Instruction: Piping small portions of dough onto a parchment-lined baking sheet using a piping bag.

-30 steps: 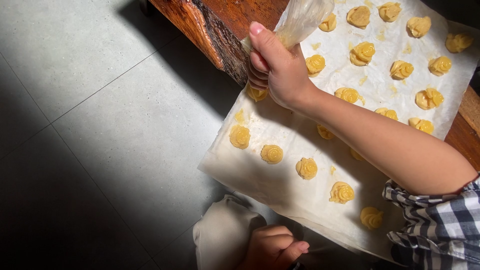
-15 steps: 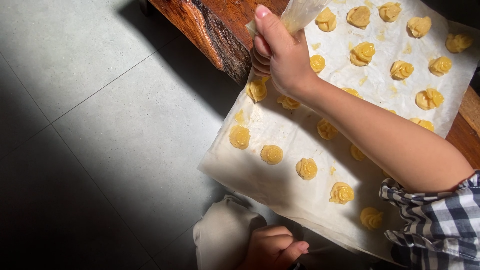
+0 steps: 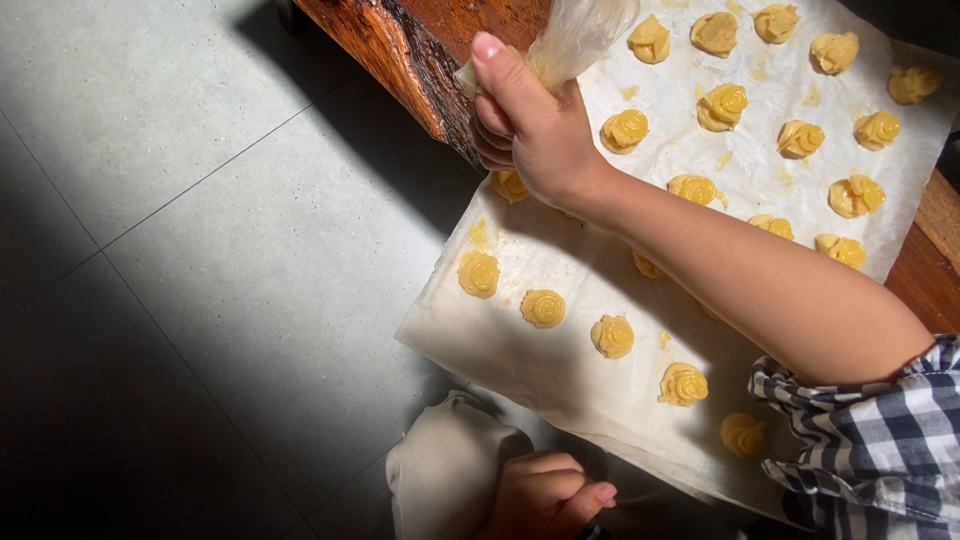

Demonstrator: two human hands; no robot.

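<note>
My right hand (image 3: 530, 130) grips a clear piping bag (image 3: 580, 30) with yellow dough in it, held over the left edge of a white sheet of baking paper (image 3: 520, 350). Several piped yellow dough swirls (image 3: 542, 308) sit in rows on the paper, and one swirl (image 3: 510, 185) lies right under my hand. The bag's tip is hidden behind my fingers. My left hand (image 3: 545, 495) rests low in the view with curled fingers on a beige cloth-covered knee (image 3: 445, 470), holding nothing.
The paper hangs over the rough edge of a dark wooden table (image 3: 400, 40). Grey floor tiles (image 3: 200, 250) fill the left half, partly in shadow. My checked sleeve (image 3: 870, 450) is at the lower right.
My right hand with the piping bag has lifted slightly toward the top of the view. My left hand has stayed on the knee.
</note>
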